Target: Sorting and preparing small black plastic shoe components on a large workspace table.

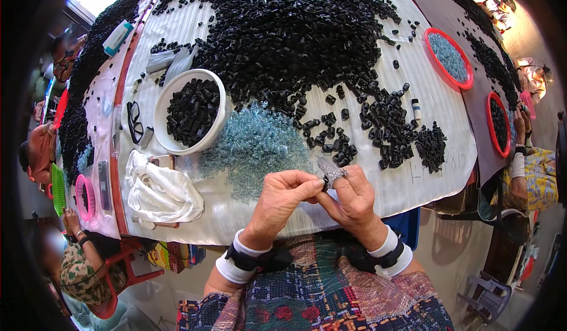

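Close together at the table's near edge, my left hand (283, 198) and my right hand (355, 204) meet fingertip to fingertip. Between them is a small black piece (325, 181), mostly covered by the fingers; my left thumb and forefinger pinch it. Tucked in the curled fingers of my right hand is a grey, glittery bunch (331, 168), too small to make out. Just beyond lies a heap of pale blue see-through small parts (260, 145). Black caps (387, 124) lie loose ahead, and a heap of thinner black pieces (431, 148) sits to the right.
A white bowl (222, 121) of black pieces stands left of the blue heap. Nearby are black glasses (134, 122) and a white cloth (162, 192). A large black pile (295, 36) covers the far table. A red tray (471, 77) holds blue parts. People sit on both sides.
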`<state>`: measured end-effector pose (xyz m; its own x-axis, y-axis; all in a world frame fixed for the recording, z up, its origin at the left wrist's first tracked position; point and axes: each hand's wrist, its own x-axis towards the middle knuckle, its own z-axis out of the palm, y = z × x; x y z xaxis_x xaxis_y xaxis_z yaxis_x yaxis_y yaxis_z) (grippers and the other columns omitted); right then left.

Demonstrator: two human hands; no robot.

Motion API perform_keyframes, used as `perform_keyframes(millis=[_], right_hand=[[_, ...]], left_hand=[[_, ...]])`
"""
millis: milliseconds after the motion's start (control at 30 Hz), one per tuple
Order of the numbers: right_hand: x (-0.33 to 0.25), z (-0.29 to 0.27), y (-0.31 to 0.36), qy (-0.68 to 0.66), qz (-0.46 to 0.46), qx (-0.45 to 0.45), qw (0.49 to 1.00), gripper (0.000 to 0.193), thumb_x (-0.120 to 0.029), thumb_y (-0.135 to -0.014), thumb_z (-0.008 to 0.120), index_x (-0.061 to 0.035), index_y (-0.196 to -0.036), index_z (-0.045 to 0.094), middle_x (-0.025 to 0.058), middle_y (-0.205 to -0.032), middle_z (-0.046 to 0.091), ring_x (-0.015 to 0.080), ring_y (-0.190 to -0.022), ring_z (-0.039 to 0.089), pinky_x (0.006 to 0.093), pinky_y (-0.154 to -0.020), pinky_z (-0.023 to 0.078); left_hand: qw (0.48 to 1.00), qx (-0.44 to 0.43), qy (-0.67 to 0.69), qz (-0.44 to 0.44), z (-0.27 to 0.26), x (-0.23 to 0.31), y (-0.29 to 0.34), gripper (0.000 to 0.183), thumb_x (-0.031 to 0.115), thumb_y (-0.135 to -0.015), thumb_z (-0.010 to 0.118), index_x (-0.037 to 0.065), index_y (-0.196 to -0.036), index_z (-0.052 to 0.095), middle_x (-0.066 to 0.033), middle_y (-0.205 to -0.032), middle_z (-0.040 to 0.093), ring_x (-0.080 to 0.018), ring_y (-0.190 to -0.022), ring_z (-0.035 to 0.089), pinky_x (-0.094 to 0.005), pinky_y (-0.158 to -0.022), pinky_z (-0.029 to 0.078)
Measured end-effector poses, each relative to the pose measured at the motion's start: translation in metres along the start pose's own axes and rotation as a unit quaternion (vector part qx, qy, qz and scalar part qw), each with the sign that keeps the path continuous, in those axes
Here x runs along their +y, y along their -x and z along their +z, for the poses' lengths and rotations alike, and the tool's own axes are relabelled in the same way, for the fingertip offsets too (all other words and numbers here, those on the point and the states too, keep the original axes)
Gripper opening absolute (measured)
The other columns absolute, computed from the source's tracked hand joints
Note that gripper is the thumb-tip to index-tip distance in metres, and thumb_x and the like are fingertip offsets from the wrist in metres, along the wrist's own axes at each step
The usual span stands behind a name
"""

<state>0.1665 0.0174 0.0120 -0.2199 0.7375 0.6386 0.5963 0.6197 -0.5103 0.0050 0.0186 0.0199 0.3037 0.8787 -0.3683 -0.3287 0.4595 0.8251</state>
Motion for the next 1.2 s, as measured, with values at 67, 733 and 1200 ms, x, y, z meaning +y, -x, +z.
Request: perform_keyframes(millis=[67, 733, 1200], right_hand=[[0.003, 0.000, 0.003, 0.001, -0.003, -0.021, 1.000, 0.028, -0.010, -0.062, 0.078, -0.0017, -0.073, 0.054, 0.0125, -0.073, 0.047, 0.0291, -0.063, 0.049, 0.0365, -0.052, 0.042], [0.000, -0.003, 0.002, 0.006, 0.021, -0.024, 0.999, 0.025, -0.007, -0.064, 0.075, -0.0002, -0.076, 0.054, 0.0136, -0.073, 0.046, 0.0287, -0.062, 0.048, 0.0363, -0.051, 0.042], [-0.003, -0.012, -0.005, -0.321, 0.285, -0.038, 0.903, 0.014, 0.004, -0.080, 0.062, 0.0020, -0.094, 0.064, 0.0046, -0.082, 0.058, 0.0099, -0.068, 0.054, 0.0240, -0.059, 0.044]], left_hand=[[1.000, 0.007, 0.003, -0.017, 0.000, 0.000, 0.000, 0.013, 0.011, -0.084, 0.066, -0.002, -0.087, 0.068, -0.0048, -0.075, 0.066, -0.0082, -0.066, 0.058, -0.0208, -0.062, 0.048], [1.000, 0.007, 0.017, -0.018, 0.008, 0.005, -0.002, 0.013, 0.009, -0.084, 0.066, -0.003, -0.088, 0.066, -0.0057, -0.076, 0.065, -0.0090, -0.067, 0.059, -0.0210, -0.062, 0.048], [0.999, -0.044, -0.005, 0.027, 0.001, 0.003, -0.001, 0.013, 0.005, -0.084, 0.065, -0.005, -0.093, 0.063, -0.0106, -0.082, 0.066, -0.0133, -0.070, 0.062, -0.0241, -0.065, 0.052]])
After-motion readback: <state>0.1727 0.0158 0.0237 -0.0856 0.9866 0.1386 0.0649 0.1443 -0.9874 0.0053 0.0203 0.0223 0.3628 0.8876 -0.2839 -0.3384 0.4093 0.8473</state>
